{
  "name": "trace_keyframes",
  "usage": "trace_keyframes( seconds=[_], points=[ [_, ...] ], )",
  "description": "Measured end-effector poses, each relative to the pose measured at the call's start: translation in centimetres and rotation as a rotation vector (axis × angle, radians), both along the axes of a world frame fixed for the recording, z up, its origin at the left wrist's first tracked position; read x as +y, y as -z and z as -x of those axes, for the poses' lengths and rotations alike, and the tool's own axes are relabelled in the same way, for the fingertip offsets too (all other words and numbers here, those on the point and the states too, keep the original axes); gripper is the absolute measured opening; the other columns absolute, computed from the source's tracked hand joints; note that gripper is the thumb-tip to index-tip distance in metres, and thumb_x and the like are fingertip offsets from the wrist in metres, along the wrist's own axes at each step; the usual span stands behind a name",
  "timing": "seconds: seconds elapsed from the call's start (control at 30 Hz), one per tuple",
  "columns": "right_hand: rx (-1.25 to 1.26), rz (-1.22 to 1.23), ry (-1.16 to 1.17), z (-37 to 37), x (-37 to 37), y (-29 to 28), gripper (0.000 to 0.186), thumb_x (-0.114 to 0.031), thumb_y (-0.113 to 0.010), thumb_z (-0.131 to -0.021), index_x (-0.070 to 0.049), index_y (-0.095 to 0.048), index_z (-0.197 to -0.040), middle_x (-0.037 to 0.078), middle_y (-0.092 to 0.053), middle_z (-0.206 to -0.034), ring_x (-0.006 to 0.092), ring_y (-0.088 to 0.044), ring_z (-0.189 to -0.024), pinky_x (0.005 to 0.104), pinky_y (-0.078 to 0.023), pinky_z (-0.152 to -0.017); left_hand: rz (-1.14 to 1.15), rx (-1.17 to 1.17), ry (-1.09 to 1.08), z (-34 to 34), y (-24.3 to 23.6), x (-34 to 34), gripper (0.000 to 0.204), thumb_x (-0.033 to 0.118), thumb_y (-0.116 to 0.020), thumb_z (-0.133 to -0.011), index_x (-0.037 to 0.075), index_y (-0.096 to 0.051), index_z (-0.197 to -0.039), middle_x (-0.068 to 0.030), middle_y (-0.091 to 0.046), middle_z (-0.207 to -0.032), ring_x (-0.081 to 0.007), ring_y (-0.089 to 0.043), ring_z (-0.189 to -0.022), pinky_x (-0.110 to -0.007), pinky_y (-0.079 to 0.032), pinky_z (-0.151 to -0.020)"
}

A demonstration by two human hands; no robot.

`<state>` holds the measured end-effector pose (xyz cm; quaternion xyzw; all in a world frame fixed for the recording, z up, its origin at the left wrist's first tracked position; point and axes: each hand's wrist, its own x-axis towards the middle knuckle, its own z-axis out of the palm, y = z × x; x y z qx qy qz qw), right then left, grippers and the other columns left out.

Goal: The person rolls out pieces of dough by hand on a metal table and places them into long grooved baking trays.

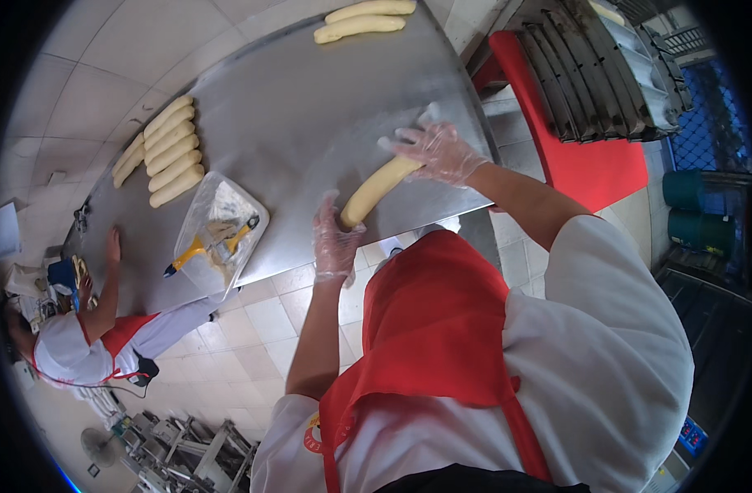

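Note:
A pale yellow dough log (380, 189) lies slantwise near the front edge of the steel table (286, 123). My left hand (336, 240), in a clear plastic glove, grips its near left end between thumb and fingers. Its far right end sits under my right hand (435, 154), gloved the same way and closed over the dough, with some fingers reaching past it. The right palm hides that tip of the log. To the left, several finished dough logs (175, 152) rest side by side, and two more logs (364, 25) lie at the table's far edge.
Left of my hands stands a clear plastic tub (257, 226) holding yellow-handled brushes (230, 240). A co-worker (72, 345) in a red apron has a hand (113, 244) on the table's left edge. Dark metal baking pans (585, 78) stand on a red stand (585, 168) to the right.

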<state>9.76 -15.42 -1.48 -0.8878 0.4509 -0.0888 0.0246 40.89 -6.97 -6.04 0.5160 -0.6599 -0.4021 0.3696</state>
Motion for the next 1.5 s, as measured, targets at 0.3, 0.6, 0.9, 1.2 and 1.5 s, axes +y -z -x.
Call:
trace_keyframes(
  seconds=[0.3, 0.6, 0.9, 1.2, 1.5],
  points=[
    [-0.844, -1.249, 0.097, 2.7, -1.9, -6.6, 0.054, -0.05, -0.074, -0.097, -0.011, -0.068, -0.134, 0.006, -0.071, -0.12, 0.0218, -0.067, -0.11, 0.0424, -0.055, -0.093, -0.641, 0.611, 0.067, 5.5, -7.7, -8.3, 0.077, 0.041, -0.082, -0.09, -0.003, -0.055, -0.148, -0.009, -0.069, -0.129, -0.0176, -0.068, -0.108, -0.031, -0.053, -0.092],
    [-1.275, -0.649, 0.222, 36.1, 1.2, -27.2, 0.072, -0.022, -0.082, -0.093, -0.003, -0.049, -0.155, 0.011, -0.068, -0.134, 0.0222, -0.065, -0.124, 0.04, -0.053, -0.108, 0.009, 0.27, 0.634, 39.4, -28.0, -18.3, 0.081, 0.028, -0.079, -0.09, 0.005, -0.043, -0.159, -0.014, -0.066, -0.135, -0.0246, -0.067, -0.112, -0.037, -0.054, -0.094],
    [0.103, -0.196, 0.519, 67.4, -10.3, -30.1, 0.045, -0.015, -0.082, -0.085, -0.009, -0.069, -0.127, 0.018, -0.073, -0.116, 0.0378, -0.07, -0.112, 0.0436, -0.054, -0.099, 0.451, -0.712, 0.623, 71.7, -32.5, -26.3, 0.037, 0.019, -0.07, -0.096, 0.0, -0.069, -0.128, -0.0256, -0.07, -0.124, -0.0429, -0.069, -0.118, -0.047, -0.055, -0.102],
    [0.164, -0.269, 0.487, 71.8, -13.3, -26.5, 0.023, -0.012, -0.074, -0.085, -0.012, -0.077, -0.108, 0.016, -0.077, -0.101, 0.0376, -0.074, -0.099, 0.0464, -0.056, -0.088, 0.425, -1.179, 0.63, 76.6, -30.7, -28.7, 0.026, 0.018, -0.072, -0.092, 0.007, -0.082, -0.113, -0.0199, -0.076, -0.122, -0.0345, -0.074, -0.115, -0.044, -0.059, -0.099],
    [-0.117, 0.194, 0.705, 70.1, -6.0, -27.5, 0.043, -0.024, -0.064, -0.103, -0.006, -0.067, -0.143, 0.02, -0.067, -0.144, 0.0332, -0.064, -0.133, 0.0435, -0.047, -0.114, 0.848, -0.454, 0.402, 63.0, -27.0, -29.2, 0.067, 0.039, -0.072, -0.097, 0.008, -0.053, -0.153, -0.0197, -0.065, -0.144, -0.0396, -0.06, -0.132, -0.049, -0.046, -0.113]
  ],
)
